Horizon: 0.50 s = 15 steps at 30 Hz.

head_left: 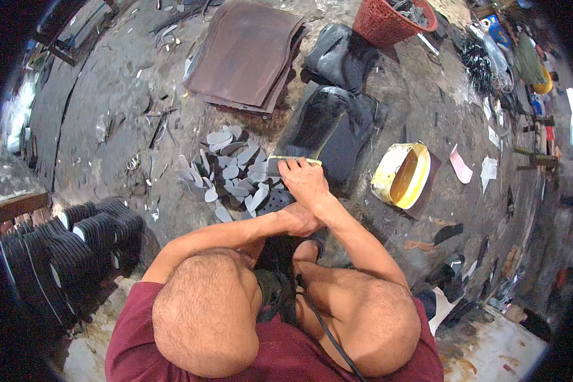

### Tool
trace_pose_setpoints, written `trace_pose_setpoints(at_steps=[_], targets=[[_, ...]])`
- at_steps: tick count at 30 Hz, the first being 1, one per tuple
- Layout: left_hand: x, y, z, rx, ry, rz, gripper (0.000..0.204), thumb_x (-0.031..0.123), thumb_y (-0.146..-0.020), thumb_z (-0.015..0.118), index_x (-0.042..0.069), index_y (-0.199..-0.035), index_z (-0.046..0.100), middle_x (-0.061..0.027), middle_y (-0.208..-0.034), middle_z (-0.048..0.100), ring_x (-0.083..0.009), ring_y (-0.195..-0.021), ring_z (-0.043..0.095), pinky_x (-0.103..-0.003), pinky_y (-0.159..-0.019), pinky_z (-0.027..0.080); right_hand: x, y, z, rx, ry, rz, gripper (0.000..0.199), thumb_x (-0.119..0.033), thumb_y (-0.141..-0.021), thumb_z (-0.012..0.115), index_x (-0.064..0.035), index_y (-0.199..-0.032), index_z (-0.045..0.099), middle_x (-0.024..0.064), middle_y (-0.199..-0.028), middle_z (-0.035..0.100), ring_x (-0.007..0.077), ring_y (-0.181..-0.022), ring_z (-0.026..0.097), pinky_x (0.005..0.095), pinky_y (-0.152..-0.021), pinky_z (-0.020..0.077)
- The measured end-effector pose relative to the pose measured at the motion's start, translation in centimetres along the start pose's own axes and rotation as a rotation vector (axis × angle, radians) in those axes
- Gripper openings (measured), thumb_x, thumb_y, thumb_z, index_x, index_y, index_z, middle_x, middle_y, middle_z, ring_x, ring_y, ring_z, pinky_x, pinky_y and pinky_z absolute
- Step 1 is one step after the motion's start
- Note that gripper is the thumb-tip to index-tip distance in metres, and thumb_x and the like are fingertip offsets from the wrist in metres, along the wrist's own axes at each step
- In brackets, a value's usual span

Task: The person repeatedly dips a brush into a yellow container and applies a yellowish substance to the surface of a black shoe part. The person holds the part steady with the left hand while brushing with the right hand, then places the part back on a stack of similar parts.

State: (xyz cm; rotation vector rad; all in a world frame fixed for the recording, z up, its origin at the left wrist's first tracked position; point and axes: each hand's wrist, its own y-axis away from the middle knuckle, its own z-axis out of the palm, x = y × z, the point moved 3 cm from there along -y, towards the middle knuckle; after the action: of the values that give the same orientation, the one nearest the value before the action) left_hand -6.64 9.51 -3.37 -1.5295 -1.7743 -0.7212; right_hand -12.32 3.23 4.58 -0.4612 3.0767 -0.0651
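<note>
Flat piece (275, 167): it lies at the near end of the black sheet, its yellowish edge uppermost; we judge the handling of this one to be midway, neither just begun nor set aside.
Right hand (305, 181): we see it grasping the flat piece, fingers bent over its top.
Left hand (299, 219): tucked under the right wrist; its fingers are hidden, so we cannot tell whether it holds anything.
Black sheet (337, 124): part shiny, part dull and dusty; we cannot tell whether that marks covered and uncovered areas.
Grey cutouts (239, 190): loosely heaped just left of the hands; we take them as already cut to shape but unsorted, their number unclear.
Tub (383, 175): yellow-smeared, right of the black sheet, with brown contents in view, so supply seems to remain.
Brown sheets (248, 48): stacked beyond the grey cutouts; they look whole, thus unused, in our judgement.
Red basket (379, 25): at the far end, dark scraps inside.
Black soles (76, 251): packed in rows at far left, apparently shaped already.
</note>
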Motion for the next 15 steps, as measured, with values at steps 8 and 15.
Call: trace_pose_setpoints(at_steps=[8,15], targets=[[0.1,-3.9,-6.8,0.196,-0.502,0.035,0.058,0.013,-0.082,0.06,0.006,-0.139,0.055,-0.0113,-0.154,0.045,-0.0265,-0.143,0.042,-0.035,-0.08,0.062,13.1,-1.1,-12.2,0.363,-0.846,0.412,0.03,-0.014,-0.085,0.072,-0.0131,-0.115,0.071,0.0155,-0.105,0.074,0.0322,-0.097,0.073,0.041,-0.08,0.0572],[-1.9,-2.8,-6.4,0.2,-0.548,-0.056,0.045,0.011,-0.086,0.058,0.001,-0.129,0.062,-0.0091,-0.147,0.054,-0.022,-0.14,0.048,-0.032,-0.075,0.062,19.8,-3.1,-2.9,0.095,-0.537,-0.025,0.046,-0.001,-0.074,0.061,-0.0237,-0.111,0.076,0.0055,-0.114,0.074,0.0314,-0.104,0.07,0.0426,-0.091,0.0562]])
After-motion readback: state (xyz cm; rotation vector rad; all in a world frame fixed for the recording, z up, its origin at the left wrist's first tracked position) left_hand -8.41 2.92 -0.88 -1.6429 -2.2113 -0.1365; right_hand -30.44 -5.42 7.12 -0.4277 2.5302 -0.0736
